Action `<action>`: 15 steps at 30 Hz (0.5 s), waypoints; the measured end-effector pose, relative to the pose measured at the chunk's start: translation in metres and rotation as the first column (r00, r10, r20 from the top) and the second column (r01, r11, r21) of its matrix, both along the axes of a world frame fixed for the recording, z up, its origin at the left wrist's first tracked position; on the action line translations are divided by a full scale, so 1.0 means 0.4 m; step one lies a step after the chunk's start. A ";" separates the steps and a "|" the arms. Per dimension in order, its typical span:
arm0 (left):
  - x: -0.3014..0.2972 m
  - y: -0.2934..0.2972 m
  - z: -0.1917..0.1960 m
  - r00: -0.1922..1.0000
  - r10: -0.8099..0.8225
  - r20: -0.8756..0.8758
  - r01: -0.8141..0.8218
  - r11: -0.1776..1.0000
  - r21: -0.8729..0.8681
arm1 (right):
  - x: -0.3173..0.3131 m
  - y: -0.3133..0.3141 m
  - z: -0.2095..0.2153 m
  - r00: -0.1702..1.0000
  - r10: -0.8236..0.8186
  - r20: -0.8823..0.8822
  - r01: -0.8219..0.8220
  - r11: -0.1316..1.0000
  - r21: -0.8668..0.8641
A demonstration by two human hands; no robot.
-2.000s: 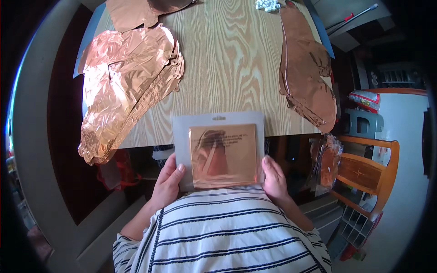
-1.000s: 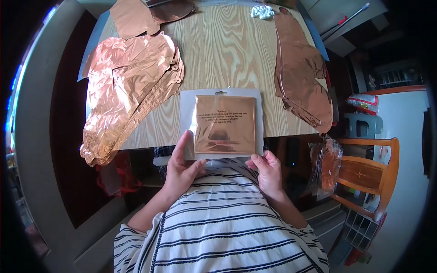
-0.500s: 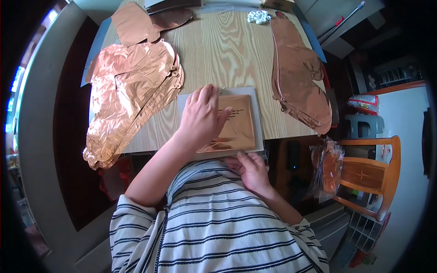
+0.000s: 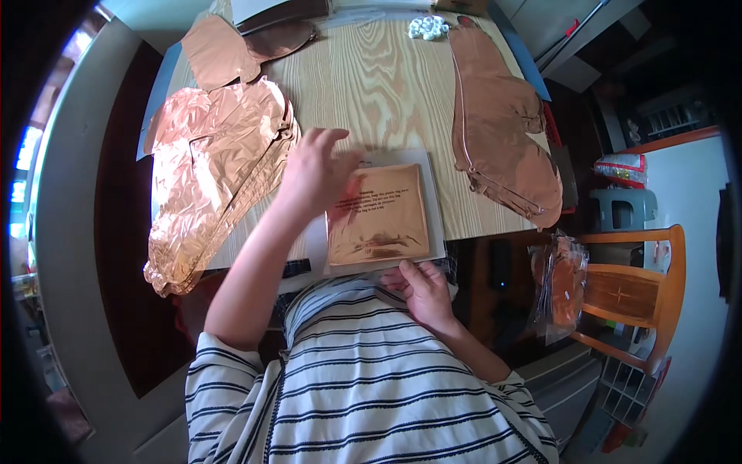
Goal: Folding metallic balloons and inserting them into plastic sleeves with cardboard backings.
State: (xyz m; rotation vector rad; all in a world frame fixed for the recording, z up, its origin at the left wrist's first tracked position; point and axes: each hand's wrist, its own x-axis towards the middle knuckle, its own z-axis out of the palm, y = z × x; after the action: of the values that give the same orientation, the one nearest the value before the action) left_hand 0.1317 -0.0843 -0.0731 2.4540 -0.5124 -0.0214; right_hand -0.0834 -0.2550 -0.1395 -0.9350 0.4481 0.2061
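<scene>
A flat square packet of copper-coloured foil (image 4: 377, 224) lies printed side up in a clear bag. It rests on a pale grey sheet (image 4: 433, 209) that juts over the table's near edge. My left hand (image 4: 313, 174) hovers over the packet's far left corner, fingers apart and a little blurred, holding nothing. At the sheet's near edge, my right hand (image 4: 425, 294) is palm up with curled fingers. Its thumb lies against that edge, and the fingers stay low beside it.
Crumpled copper foil balloons (image 4: 220, 155) spread over the table's left side. Another flat foil balloon (image 4: 498, 116) lies on the right, near a white ribbon bundle (image 4: 427, 28). A wooden chair (image 4: 626, 294) stands right of the table, with clear bags (image 4: 560, 290) beside it.
My left hand has lifted off the packet and moved left, uncovering its printing. The right hand stays at the sheet's near edge. The view has shifted slightly.
</scene>
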 end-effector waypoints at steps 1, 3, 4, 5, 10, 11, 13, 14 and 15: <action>0.032 0.019 -0.004 0.998 -0.014 -0.062 0.008 0.995 -0.097 | -0.005 -0.002 -0.002 1.000 0.010 0.024 -0.010 1.000 0.002; 0.067 0.029 0.010 0.925 -0.139 -0.355 0.064 0.974 -0.215 | -0.006 -0.004 -0.005 0.996 0.034 0.081 -0.035 0.999 0.006; 0.079 0.032 0.021 0.850 -0.209 -0.483 0.077 0.957 -0.278 | -0.005 -0.004 -0.002 0.994 0.038 0.103 -0.038 0.999 0.001; 0.086 0.024 0.037 0.858 -0.200 -0.472 0.124 0.974 -0.188 | -0.006 -0.004 0.003 0.992 0.037 0.120 -0.036 0.999 -0.005; 0.119 0.017 0.059 0.820 -0.290 -0.494 0.323 0.946 -0.019 | -0.012 -0.012 0.004 0.990 0.064 0.128 -0.061 0.998 -0.030; 0.121 0.020 0.056 0.816 -0.293 -0.498 0.311 0.949 -0.049 | -0.018 -0.016 -0.001 0.988 0.080 0.131 -0.075 0.996 -0.044; 0.123 0.024 0.050 0.810 -0.297 -0.506 0.283 0.953 -0.108 | -0.023 -0.019 -0.003 0.987 0.103 0.124 -0.097 0.994 -0.056; 0.123 0.024 0.050 0.791 -0.291 -0.538 0.256 0.956 -0.141 | -0.023 -0.019 0.000 0.987 0.111 0.117 -0.106 0.993 -0.051; 0.123 0.023 0.051 0.771 -0.286 -0.569 0.228 0.958 -0.173 | -0.023 -0.019 0.001 0.987 0.119 0.109 -0.115 0.992 -0.046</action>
State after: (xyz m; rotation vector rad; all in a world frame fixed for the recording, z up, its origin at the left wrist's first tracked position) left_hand 0.1809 -0.0752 -0.0528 2.1043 -0.5404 -0.8343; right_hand -0.0928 -0.2625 -0.1392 -1.0069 0.2950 0.2510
